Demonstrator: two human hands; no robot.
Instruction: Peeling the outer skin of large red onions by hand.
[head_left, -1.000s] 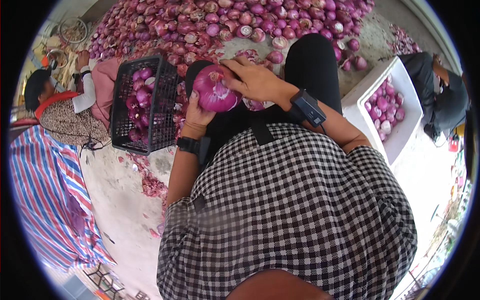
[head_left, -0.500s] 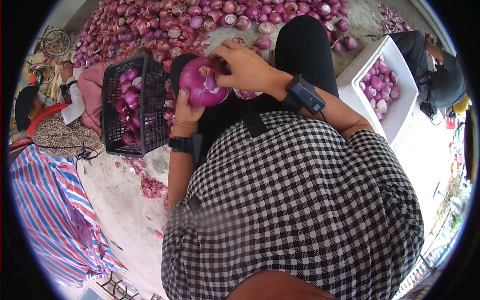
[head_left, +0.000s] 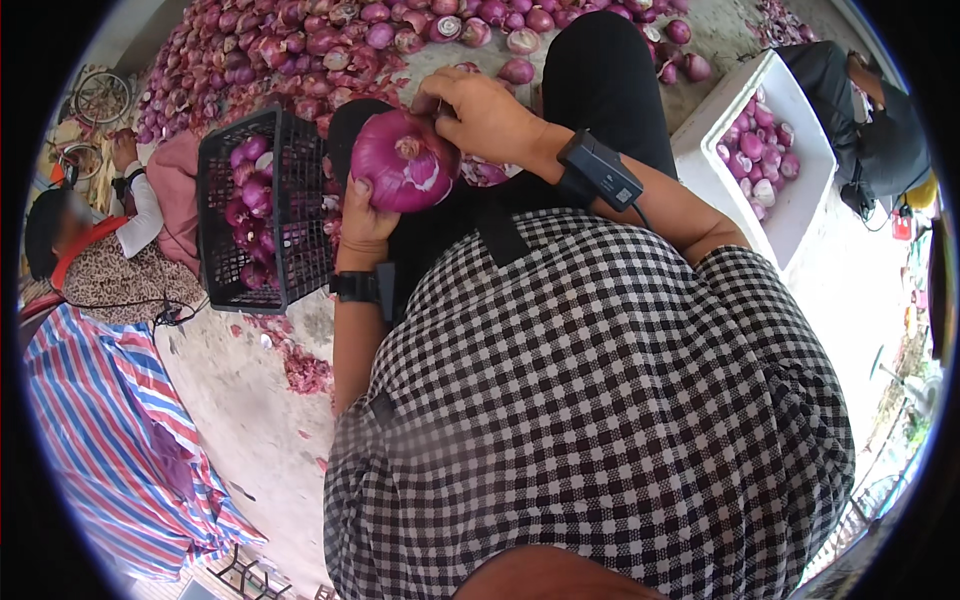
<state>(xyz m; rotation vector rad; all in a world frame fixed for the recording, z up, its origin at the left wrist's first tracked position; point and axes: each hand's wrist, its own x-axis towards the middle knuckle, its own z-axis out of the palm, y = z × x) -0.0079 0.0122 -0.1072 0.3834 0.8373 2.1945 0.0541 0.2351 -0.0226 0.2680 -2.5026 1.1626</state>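
Landmark: black crate (head_left: 308, 225). Big purple onion (head_left: 400, 165) sits just right of the crate, above my lap. My left hand (head_left: 368, 225) cups it from the crate side and below: thumb pressed on the skin, the other fingers mostly hidden beneath. My right hand (head_left: 490, 115) is on the onion's far side from the crate, fingers bent over its upper edge, thumb near them. Whether the fingertips pinch a flap of skin I cannot tell.

Progress, as judged: this onion looks mostly stripped; surface smooth and glossy, with one pale patch. The dry tan tip remains on it, so it does not read as finished.

Done elsewhere: clean-looking onions (head_left: 255, 205) lie inside the crate, filling only part of it. More smooth onions (head_left: 765, 155) lie in a white box (head_left: 810, 200), well right of the crate, past my knees.

Left over: a large heap (head_left: 260, 60) beyond the crate, many in rough papery skin; most of the work appears to be there. Loose skins (head_left: 305, 368) litter the floor on my side of the crate.
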